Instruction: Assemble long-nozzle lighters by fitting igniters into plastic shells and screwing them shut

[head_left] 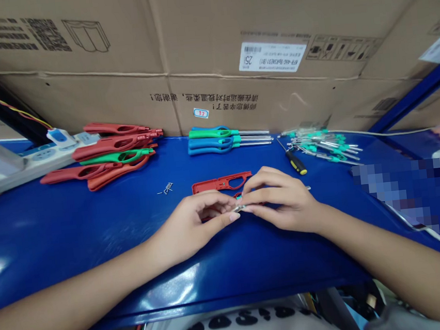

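My left hand and my right hand meet over the middle of the blue table. Between their fingertips they pinch a small silvery lighter part; the fingers cover most of it. Just behind them lies a red lighter shell half, its inner side up and its trigger loop to the right. Another bit of red shows under my fingers, mostly hidden. A silvery tip pokes out beyond my right hand. Several small screws lie loose to the left of the shell.
Red and green lighter shells are piled at the back left, beside a white power strip. Blue and green lighters with metal tubes lie at the back. To the right are a screwdriver, teal-ended metal tubes and a cardboard box behind.
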A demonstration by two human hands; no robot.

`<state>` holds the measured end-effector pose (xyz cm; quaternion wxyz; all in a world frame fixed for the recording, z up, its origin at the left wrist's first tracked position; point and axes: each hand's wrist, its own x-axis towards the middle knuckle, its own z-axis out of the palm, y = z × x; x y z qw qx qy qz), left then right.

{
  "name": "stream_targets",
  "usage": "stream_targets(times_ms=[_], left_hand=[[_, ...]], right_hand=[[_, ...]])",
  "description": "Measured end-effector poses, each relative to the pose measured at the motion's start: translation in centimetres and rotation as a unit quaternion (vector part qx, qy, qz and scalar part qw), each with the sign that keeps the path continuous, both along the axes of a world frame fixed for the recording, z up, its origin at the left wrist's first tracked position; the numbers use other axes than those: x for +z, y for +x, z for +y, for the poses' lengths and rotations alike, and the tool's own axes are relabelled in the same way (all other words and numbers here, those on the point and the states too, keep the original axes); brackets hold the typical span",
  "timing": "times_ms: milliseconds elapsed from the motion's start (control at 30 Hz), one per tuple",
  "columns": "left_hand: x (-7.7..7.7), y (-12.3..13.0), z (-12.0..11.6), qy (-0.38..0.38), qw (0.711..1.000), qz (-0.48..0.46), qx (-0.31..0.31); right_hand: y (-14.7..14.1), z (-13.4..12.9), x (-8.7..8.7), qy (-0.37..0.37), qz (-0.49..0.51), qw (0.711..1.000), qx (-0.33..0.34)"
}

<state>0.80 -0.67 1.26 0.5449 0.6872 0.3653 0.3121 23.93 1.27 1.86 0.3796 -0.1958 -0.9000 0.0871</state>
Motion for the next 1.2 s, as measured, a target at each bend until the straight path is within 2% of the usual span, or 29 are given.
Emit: stream_targets(times_ms=[400, 533, 733, 867, 1200], left_hand=[[-0.1, 0.1, -0.2, -0.021, 0.999, -0.039, 0.006], [-0.2, 0.1, -0.2, 0.012, 0.999, -0.041, 0.022], [0.0, -0.2, 0.0, 0.120, 0.992, 0.012, 0.022], [0.0, -0.3, 0.0, 0.177, 0.983, 0.033, 0.022], [-0.2, -0.2, -0.1, 0.190, 0.980, 0.037, 0.038]], right_hand=[[-0.3, -0.4, 0.0, 0.007, 0.008, 1.000, -0.014], [-0.4, -0.8, 0.5, -0.030, 0.042, 0.998, -0.034], [-0.3, -0.9, 1.1, -0.059, -0.031, 0.997, -0.036], [-0.3, -0.9, 1.0, -0.060, -0.045, 0.997, -0.034], [-0.1, -0.9, 0.7, -0.038, -0.034, 0.998, -0.024]])
